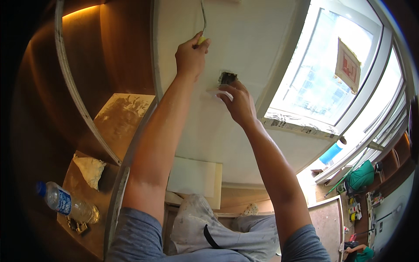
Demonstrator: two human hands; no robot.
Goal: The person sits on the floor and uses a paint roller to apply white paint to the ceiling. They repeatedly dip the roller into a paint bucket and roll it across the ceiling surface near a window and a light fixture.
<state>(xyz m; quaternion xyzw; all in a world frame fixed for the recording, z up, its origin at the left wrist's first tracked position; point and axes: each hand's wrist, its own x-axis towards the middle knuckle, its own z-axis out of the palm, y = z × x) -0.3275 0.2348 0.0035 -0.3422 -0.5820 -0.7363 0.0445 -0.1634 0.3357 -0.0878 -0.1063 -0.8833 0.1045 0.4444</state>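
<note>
A person's two bare hands work apart against a pale wall [209, 126]: at upper centre, the left hand [190, 56] is wrapped around the yellow handle of a thin metal-rod tool [201, 39]. Just above the middle of the frame, the right hand [241, 102] pinches a thin white piece [215, 91] beside a square opening [228, 78]. A blue-capped bottle [72, 203] is at lower left.

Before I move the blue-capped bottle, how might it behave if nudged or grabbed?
The bottle looks like clear plastic, so it may flex when squeezed. Its round, tall body could tip or roll if pushed. Its contents are hard to make out, so its weight is uncertain.
</note>
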